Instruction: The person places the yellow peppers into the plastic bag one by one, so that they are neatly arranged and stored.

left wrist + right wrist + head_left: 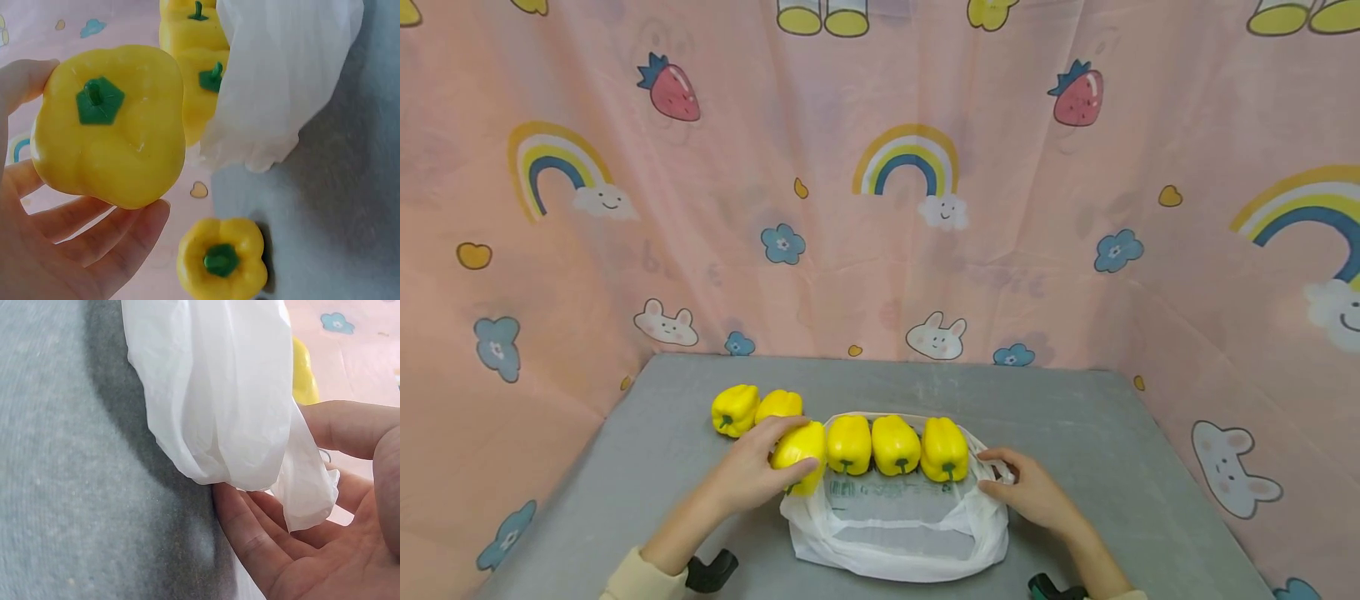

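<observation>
My left hand (758, 468) grips a yellow bell pepper (799, 454) at the left rim of a white plastic bag (898, 562). In the left wrist view, the fingers and thumb curl round this pepper (112, 137), its green stem toward the camera. The bag lies with its mouth spread wide. Three more yellow peppers (896, 446) stand in a row inside the far part of the mouth. My right hand (1028, 490) holds the bag's right edge, with the loose handle (306, 494) between thumb and fingers in the right wrist view.
Two yellow bell peppers (735, 409) sit on the grey table (1075, 417), left of the bag and beyond my left hand. A pink patterned curtain (895, 275) hangs along the back and both sides of the table.
</observation>
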Demonstrator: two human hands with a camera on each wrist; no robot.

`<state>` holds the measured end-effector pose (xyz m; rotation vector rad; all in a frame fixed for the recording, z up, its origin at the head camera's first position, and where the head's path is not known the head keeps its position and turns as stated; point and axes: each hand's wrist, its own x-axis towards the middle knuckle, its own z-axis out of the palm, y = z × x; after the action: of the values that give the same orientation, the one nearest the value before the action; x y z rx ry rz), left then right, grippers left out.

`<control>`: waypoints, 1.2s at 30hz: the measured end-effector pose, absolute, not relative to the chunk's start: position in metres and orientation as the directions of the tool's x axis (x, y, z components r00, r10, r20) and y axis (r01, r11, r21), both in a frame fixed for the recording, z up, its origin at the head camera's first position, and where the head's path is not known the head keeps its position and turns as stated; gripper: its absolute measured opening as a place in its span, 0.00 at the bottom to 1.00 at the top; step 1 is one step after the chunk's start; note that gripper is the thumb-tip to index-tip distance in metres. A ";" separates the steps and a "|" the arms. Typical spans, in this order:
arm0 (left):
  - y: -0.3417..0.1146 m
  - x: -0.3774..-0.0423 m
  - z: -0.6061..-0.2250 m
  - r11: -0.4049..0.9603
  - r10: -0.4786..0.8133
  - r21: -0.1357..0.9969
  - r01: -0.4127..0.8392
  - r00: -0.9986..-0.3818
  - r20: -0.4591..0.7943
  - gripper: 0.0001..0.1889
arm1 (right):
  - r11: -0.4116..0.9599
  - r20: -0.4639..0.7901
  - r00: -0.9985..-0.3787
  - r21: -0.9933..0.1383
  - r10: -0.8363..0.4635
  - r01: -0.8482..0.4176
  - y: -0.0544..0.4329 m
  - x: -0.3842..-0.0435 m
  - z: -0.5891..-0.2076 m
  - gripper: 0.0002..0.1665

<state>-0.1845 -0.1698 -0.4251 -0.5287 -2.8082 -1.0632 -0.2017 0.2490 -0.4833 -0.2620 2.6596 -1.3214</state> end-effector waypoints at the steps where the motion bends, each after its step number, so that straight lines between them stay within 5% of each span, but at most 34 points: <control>1: -0.168 -0.184 -0.425 0.696 0.290 0.624 0.355 -0.934 0.207 0.32 | 0.594 -0.068 -0.972 -0.800 -0.224 -0.081 0.249 -0.201 -0.484 0.26; 36: -0.105 -0.177 -0.448 0.608 0.443 0.679 0.412 -0.885 0.140 0.35 | 0.624 -0.067 -0.980 -0.779 -0.187 -0.066 0.247 -0.201 -0.485 0.25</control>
<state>-0.1767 -0.1046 -0.4484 -0.7595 -2.8551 -1.1877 -0.2013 0.2468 -0.4852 -0.2121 2.7014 -1.2875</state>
